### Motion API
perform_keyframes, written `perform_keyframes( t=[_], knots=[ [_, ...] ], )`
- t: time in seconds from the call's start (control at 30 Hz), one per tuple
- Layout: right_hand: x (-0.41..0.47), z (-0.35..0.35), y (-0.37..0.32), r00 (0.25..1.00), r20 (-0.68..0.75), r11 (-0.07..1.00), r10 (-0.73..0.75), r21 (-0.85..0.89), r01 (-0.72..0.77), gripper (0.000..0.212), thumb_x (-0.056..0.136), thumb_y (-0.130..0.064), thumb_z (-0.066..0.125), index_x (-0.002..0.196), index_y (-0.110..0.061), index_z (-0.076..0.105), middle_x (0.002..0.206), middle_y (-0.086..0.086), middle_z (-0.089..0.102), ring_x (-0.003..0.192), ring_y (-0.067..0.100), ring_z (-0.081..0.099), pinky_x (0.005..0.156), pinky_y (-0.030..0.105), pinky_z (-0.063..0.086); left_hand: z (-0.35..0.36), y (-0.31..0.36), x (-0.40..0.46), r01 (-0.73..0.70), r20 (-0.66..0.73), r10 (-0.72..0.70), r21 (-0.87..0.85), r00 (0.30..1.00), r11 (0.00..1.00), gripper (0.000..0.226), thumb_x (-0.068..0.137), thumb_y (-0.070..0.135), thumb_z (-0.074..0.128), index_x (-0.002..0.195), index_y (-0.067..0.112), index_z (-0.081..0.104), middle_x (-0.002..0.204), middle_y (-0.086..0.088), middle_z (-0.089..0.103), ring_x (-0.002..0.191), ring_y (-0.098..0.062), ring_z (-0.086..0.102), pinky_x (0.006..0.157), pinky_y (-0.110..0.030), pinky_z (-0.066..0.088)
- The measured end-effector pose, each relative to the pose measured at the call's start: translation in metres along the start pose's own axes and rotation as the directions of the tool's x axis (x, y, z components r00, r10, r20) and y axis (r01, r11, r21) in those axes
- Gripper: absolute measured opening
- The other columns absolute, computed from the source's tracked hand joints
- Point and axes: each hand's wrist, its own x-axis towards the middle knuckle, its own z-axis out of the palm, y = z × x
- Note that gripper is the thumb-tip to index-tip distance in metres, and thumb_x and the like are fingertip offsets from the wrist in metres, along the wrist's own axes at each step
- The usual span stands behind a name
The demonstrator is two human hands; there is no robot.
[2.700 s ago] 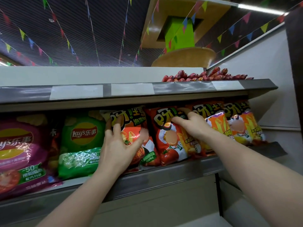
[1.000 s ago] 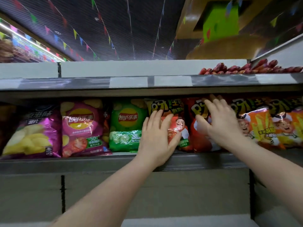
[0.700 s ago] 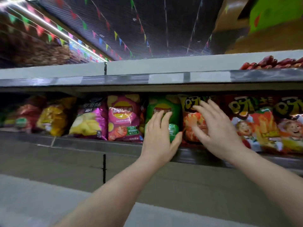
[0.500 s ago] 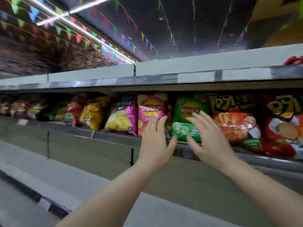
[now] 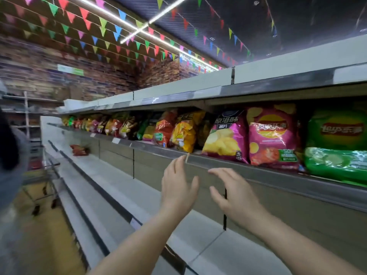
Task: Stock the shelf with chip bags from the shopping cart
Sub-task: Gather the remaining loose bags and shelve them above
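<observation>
HANDS: left hand [image 5: 178, 187] and right hand [image 5: 236, 192] hovering, grip wide, holding nothing | WHY: free for fetching | SHELF: grey metal shelf [image 5: 258, 171] carrying upright pink crinkly chip bags [image 5: 272, 135], facing outward for shoppers

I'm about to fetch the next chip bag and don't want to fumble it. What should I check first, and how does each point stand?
1. Left hand free: ok, open, holds nothing.
2. Right hand free: ok, open, holds nothing.
3. Hands clear of the shelf rail: ok, both in front of it, apart.
4. Stocked bags upright: ok, green bag and pink bag stand.
5. Shopping cart contents: cannot tell, blurred.
</observation>
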Motion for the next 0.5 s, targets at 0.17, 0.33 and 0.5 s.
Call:
perform_keyframes(
  t=[0.17,0.33,0.5],
  knots=[
    [0.039,0.069,-0.014,0.998,0.069,0.996,0.005,0.092,-0.011,0.041,0.094,-0.026,0.047,0.134,-0.027,0.043,0.136,-0.013,0.042,0.127,0.002,0.036,0.105,0.019,0.028,-0.009,-0.066,0.020,0.132,-0.008,-0.132,-0.019,0.991,0.991,0.060,0.095,0.025,0.052,0.147,0.020,0.023,0.149,0.002,0.030,0.138,-0.014,0.026,0.112,-0.028,0.023],
    [0.086,0.136,-0.027,0.990,0.143,0.991,-0.003,0.133,-0.016,0.041,0.095,-0.029,0.044,0.136,-0.027,0.041,0.138,-0.014,0.041,0.127,0.003,0.037,0.105,0.020,0.031,-0.018,-0.133,0.050,0.269,-0.015,-0.270,-0.037,0.963,0.962,0.059,0.096,0.023,0.050,0.148,0.019,0.023,0.151,0.001,0.030,0.138,-0.015,0.028,0.110,-0.029,0.026],
    [0.128,0.196,-0.037,0.978,0.207,0.985,0.007,0.169,-0.043,0.041,0.096,-0.029,0.042,0.137,-0.027,0.040,0.138,-0.012,0.042,0.127,0.006,0.038,0.102,0.019,0.029,-0.029,-0.197,0.080,0.363,-0.031,-0.364,-0.011,0.931,0.932,0.059,0.096,0.025,0.049,0.149,0.017,0.022,0.150,-0.002,0.032,0.138,-0.018,0.029,0.110,-0.032,0.027]
  ],
)
